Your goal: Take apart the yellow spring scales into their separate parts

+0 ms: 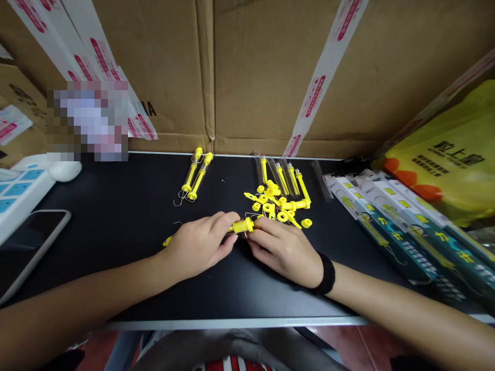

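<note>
My left hand (203, 242) is closed around a tubular spring scale (243, 225) with yellow ends, held just above the black table. Its far end with a wire hook pokes out on the left of the hand. The fingers of my right hand (284, 250) pinch the scale's yellow right end; what exactly lies between the fingertips is hidden. Just behind my right hand is a pile of small yellow plastic parts (273, 193), with rings, caps and wire hooks among them. Two assembled spring scales (196, 175) with hooks lie side by side further back on the left.
Several clear tubes and yellow rods (284, 178) lie behind the pile, and a lone clear tube (322, 180) to their right. Printed packages (386, 226) and a yellow bag (444, 154) line the right side. A phone (33, 247) and power strip (29, 180) are left; cardboard boxes (251, 72) stand behind.
</note>
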`<state>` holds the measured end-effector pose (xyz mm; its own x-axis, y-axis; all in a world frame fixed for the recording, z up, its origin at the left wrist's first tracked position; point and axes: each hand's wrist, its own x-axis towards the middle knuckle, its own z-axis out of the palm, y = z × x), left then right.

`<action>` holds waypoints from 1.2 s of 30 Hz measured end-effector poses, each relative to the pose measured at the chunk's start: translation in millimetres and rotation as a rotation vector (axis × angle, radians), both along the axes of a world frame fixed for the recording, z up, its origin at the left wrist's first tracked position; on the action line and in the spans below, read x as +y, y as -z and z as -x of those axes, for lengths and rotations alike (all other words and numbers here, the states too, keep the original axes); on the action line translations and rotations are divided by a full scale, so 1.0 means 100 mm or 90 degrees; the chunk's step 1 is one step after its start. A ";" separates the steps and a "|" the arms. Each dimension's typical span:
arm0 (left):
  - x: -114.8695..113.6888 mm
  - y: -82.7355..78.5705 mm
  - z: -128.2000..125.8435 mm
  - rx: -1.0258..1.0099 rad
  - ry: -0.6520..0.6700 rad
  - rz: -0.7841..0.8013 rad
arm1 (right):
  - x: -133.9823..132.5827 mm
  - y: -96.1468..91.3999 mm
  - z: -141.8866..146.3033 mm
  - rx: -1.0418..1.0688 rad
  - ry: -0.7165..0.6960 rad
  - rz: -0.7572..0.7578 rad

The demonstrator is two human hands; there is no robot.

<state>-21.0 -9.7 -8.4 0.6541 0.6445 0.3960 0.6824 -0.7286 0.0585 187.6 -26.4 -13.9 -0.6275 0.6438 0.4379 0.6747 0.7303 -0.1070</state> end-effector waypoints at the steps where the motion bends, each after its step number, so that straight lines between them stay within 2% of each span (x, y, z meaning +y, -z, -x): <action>1: 0.00 0.01 0.00 0.018 -0.005 -0.015 | -0.01 0.01 0.00 0.013 -0.006 0.011; 6: 0.01 0.05 0.00 0.081 -0.021 -0.044 | -0.02 0.04 0.01 0.118 -0.030 0.122; 8: 0.01 0.05 0.01 0.101 -0.018 -0.040 | -0.02 0.04 0.02 0.125 -0.043 0.135; 15: -0.01 0.04 0.02 0.112 -0.008 -0.011 | 0.00 -0.01 0.01 0.000 -0.062 0.031; 24: -0.01 0.02 0.03 0.077 0.016 0.000 | 0.01 -0.05 -0.05 -0.048 -0.094 -0.026; 31: 0.02 -0.03 0.05 -0.005 0.024 -0.013 | -0.04 -0.06 -0.08 0.145 -0.098 0.108; 36: 0.01 -0.02 0.05 -0.011 0.052 -0.031 | -0.03 -0.02 -0.06 0.315 -0.007 0.195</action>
<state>-26.0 -8.6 -6.2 0.6965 0.5690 0.4371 0.6196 -0.7842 0.0335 193.8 -29.5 -11.8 -0.4026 0.7821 0.4756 0.4828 0.6228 -0.6156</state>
